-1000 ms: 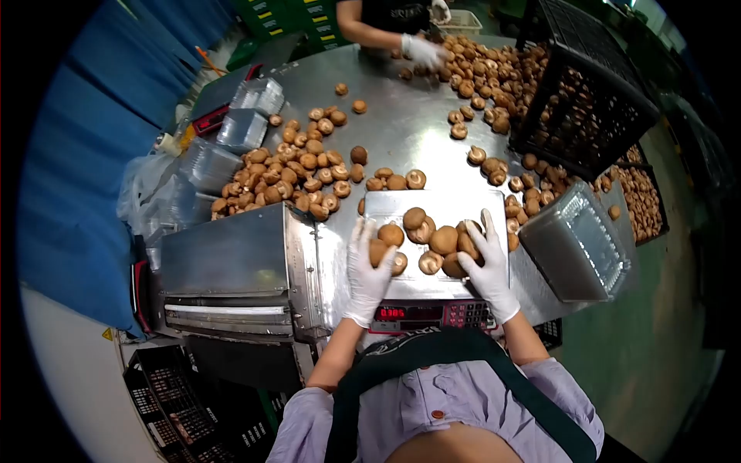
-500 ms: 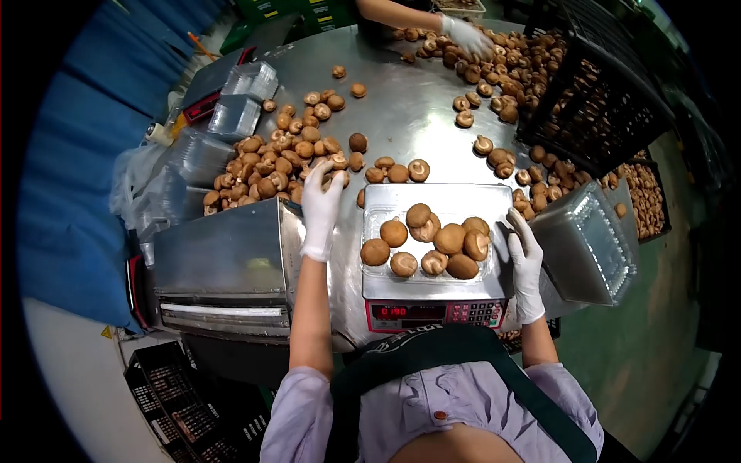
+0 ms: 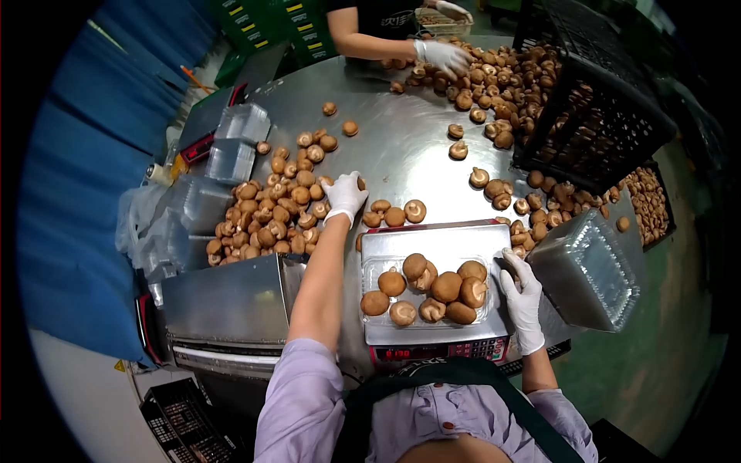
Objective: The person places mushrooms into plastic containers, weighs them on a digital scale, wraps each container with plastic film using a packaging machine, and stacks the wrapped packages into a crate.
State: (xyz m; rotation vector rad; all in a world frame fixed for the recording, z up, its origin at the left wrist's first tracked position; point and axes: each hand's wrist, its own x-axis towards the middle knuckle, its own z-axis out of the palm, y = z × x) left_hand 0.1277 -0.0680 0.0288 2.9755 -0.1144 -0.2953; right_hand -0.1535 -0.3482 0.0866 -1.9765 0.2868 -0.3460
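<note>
My left hand (image 3: 345, 194), in a white glove, reaches to the right edge of a mushroom heap (image 3: 266, 208). Its fingers curl round a brown shiitake mushroom (image 3: 361, 184), of which only part shows. My right hand (image 3: 525, 301), also gloved, rests along the right side of the scale (image 3: 432, 241), fingers apart and holding nothing. On the scale sits a clear plastic tray (image 3: 373, 272) with several shiitakes, some cap up, some stem up. The red display (image 3: 397, 354) is lit at the scale's front. A short row of mushrooms (image 3: 394, 216) lies just behind the scale.
A stack of clear trays (image 3: 590, 270) stands right of my right hand. A black crate (image 3: 594, 116) leans beside a large mushroom pile (image 3: 502, 85). Across the table a co-worker's gloved hand (image 3: 444, 56) touches that pile. More clear trays (image 3: 202, 202) and a metal box (image 3: 224, 305) are at left.
My left hand has moved forward and right, closing round a mushroom. My right hand stays beside the scale. The co-worker's hand has shifted left, and the view has tilted upward.
</note>
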